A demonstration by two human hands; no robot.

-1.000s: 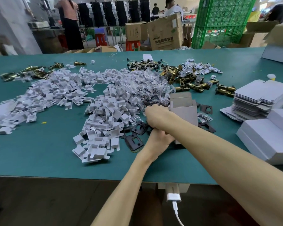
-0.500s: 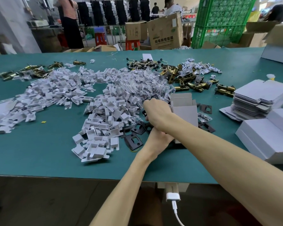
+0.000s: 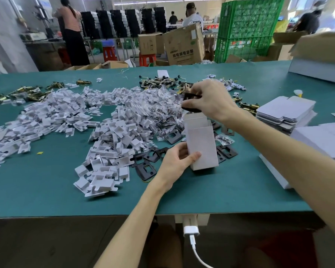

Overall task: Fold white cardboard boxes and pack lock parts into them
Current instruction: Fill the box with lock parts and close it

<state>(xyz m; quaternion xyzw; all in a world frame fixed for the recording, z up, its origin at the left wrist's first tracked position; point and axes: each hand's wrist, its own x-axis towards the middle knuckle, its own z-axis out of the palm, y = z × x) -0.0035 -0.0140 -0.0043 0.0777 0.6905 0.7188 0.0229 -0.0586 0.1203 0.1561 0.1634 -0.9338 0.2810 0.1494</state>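
Item: white box (image 3: 200, 144), folded, standing upright on the green bench (image 3: 46, 190), mouth open at the top. My left hand (image 3: 174, 163) grips its lower left side, thumb across the front face, fingers curled behind.

Item: black lock plates (image 3: 190, 102), pinched in my right hand (image 3: 211, 101) directly above the open mouth. Fingers closed tight on them; how many plates I hold, I cannot tell, since motion blurs them.

Item: loose black plates (image 3: 147, 167) on the bench around the box foot; a small clear bag of screws (image 3: 223, 139) to its right.

Item: heap of white plastic inserts (image 3: 108, 144), left of the box. Stack of flat box blanks (image 3: 284, 113), right. Brass latches (image 3: 248, 106), mostly behind my right wrist.

Risks, as I judge them: the plates may catch the box rim and miss the mouth if I bring them in skewed; a one-sided grip may let the light box tip or crumple under a dropped plate; the bottom flaps may give way if not locked.

Not visible: the box interior, its bottom closure, and the far top flap, covered by my right hand.
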